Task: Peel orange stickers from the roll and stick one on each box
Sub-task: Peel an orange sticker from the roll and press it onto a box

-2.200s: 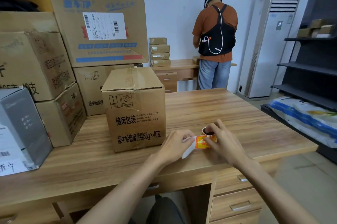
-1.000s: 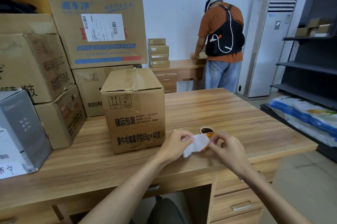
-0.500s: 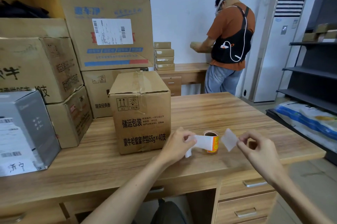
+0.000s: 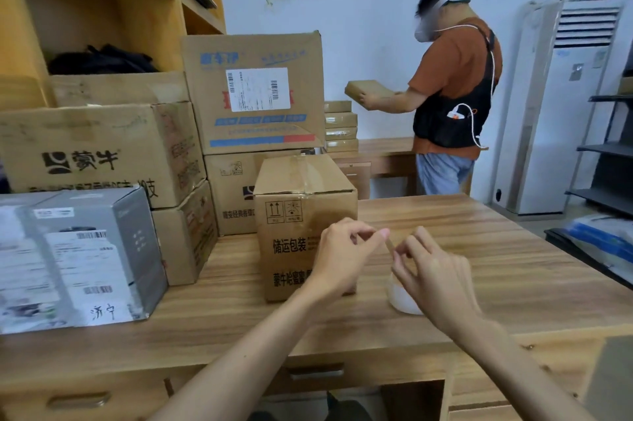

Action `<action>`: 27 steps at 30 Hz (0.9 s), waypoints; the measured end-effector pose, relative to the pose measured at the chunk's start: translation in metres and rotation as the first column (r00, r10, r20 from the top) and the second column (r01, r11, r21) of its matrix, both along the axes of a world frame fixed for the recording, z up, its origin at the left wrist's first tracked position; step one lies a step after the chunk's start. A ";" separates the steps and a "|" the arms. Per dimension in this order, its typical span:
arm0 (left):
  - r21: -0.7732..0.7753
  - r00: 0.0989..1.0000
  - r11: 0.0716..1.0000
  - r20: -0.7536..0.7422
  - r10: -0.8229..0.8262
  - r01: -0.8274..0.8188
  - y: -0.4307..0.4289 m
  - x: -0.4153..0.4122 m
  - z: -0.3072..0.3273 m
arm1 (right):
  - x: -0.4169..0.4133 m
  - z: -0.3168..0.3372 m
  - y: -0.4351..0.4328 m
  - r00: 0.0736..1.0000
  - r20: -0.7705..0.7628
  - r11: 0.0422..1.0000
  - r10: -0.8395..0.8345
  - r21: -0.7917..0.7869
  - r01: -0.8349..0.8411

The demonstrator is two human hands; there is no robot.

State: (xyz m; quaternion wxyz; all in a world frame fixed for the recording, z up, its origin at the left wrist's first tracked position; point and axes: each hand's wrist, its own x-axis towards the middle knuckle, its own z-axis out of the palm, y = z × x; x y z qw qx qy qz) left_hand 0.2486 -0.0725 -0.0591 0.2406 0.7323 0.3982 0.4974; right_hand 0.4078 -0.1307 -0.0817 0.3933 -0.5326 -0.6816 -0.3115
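Note:
A small sticker (image 4: 390, 245) shows edge-on, so its colour is hard to tell. My right hand (image 4: 431, 278) pinches its lower edge and my left hand (image 4: 342, 256) pinches its top between thumb and forefinger. Both hands hover above the wooden table (image 4: 496, 249), just in front of the right side of a taped cardboard box (image 4: 301, 211) with black print. The sticker roll (image 4: 400, 299) lies on the table behind my right hand; only its white backing strip shows.
More cardboard boxes (image 4: 253, 95) are stacked at the back left, and a grey box (image 4: 85, 249) with labels stands at the front left. A person (image 4: 452, 95) holding a flat box stands at a far desk. An air conditioner (image 4: 561, 105) and shelves are on the right.
My right hand pulled a sticker off the roll. My left hand let go of the backing strip, and both hands rose and met on the sticker in front of the box.

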 end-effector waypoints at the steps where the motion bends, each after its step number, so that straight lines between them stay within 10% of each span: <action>1: 0.007 1.000 1.000 0.001 0.024 -0.024 -0.002 -0.003 0.003 | -0.007 0.002 0.000 0.999 0.045 1.000 0.003 0.029 -0.004; 8: 0.008 0.990 0.991 0.053 0.133 -0.134 -0.007 -0.037 0.020 | -0.047 0.013 0.005 0.989 0.121 0.993 0.089 0.065 -0.098; 17: -0.056 0.989 0.995 0.112 0.092 -0.086 -0.006 -0.114 0.031 | -0.070 0.034 0.028 0.747 -0.552 0.862 0.370 -0.094 -0.497; 27: -0.041 0.992 0.996 0.087 0.088 -0.085 -0.002 -0.157 0.026 | -0.113 0.045 0.058 0.498 -0.764 0.658 0.411 -0.129 -0.742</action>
